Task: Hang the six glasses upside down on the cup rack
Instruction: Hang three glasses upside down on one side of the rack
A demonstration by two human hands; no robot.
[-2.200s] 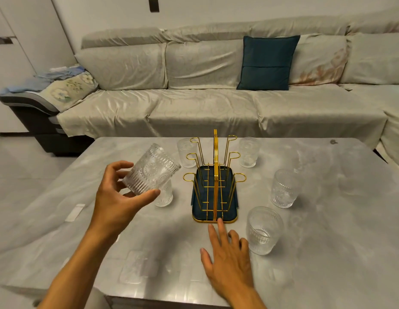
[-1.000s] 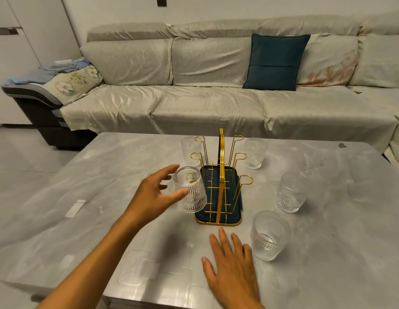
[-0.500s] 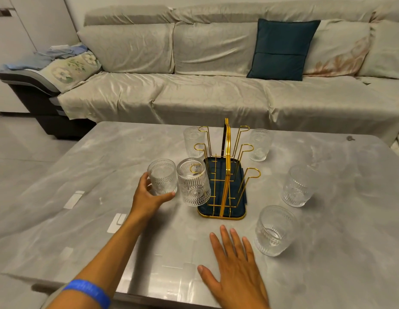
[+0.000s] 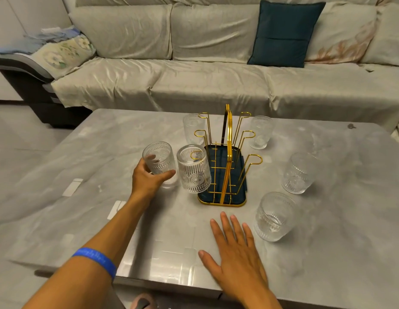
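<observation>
A gold wire cup rack with a dark blue tray stands mid-table. One ribbed glass hangs upside down on its near-left hook. My left hand is wrapped around a second glass that stands upright just left of the rack. Flat on the table in front of the rack lies my right hand, fingers spread, holding nothing. Upright glasses stand at the far left, far right, right and near right of the rack.
The grey marble-look table has its near edge close to my arms. A beige covered sofa with a teal cushion runs behind the table. A blue wristband is on my left forearm.
My left hand hung the first glass upside down on the rack's near-left hook, let go of it, then moved left and closed on the neighbouring upright glass. My right hand stayed flat.
</observation>
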